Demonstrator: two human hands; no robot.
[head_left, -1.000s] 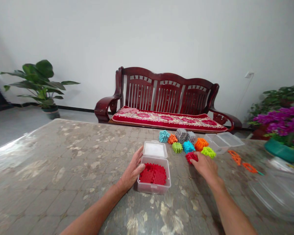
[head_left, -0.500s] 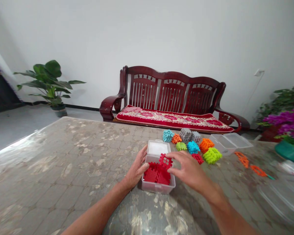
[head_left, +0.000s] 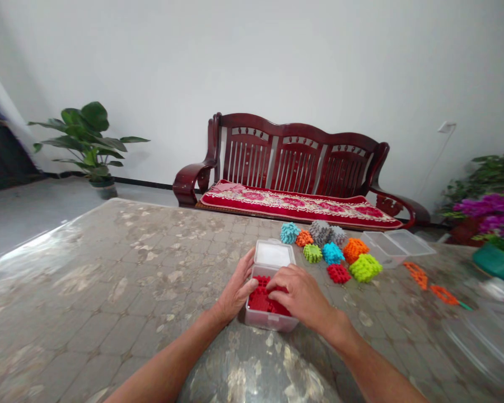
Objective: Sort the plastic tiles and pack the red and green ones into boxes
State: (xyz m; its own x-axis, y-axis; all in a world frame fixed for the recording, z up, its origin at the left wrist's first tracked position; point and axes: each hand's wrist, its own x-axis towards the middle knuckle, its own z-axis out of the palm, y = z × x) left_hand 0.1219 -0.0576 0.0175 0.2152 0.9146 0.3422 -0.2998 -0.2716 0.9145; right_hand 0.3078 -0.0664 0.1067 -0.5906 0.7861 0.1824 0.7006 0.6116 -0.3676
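A clear plastic box [head_left: 271, 321] stands on the table with its lid [head_left: 274, 253] folded back on the far side. Red interlocking building tiles [head_left: 259, 302] lie in it. My left hand [head_left: 238, 285] grips the box's left wall, its thumb over the rim. Reaching in from the right, my right hand [head_left: 296, 291] has curled fingers on a red tile inside the box; the fingers partly cover it. Beyond the box sits a small red block of joined tiles [head_left: 338, 273].
Several blocks of joined tiles, including a lime one [head_left: 365, 267] and a blue one [head_left: 332, 253], stand at the back right. An open clear box [head_left: 382, 249], orange linked tiles [head_left: 415, 274] and a flower pot [head_left: 498, 263] are farther right. A wooden bench [head_left: 298, 162] stands behind the table.
My right hand has moved left and down into the box with the red tile it held above the rim. My left hand stays on the box's side.
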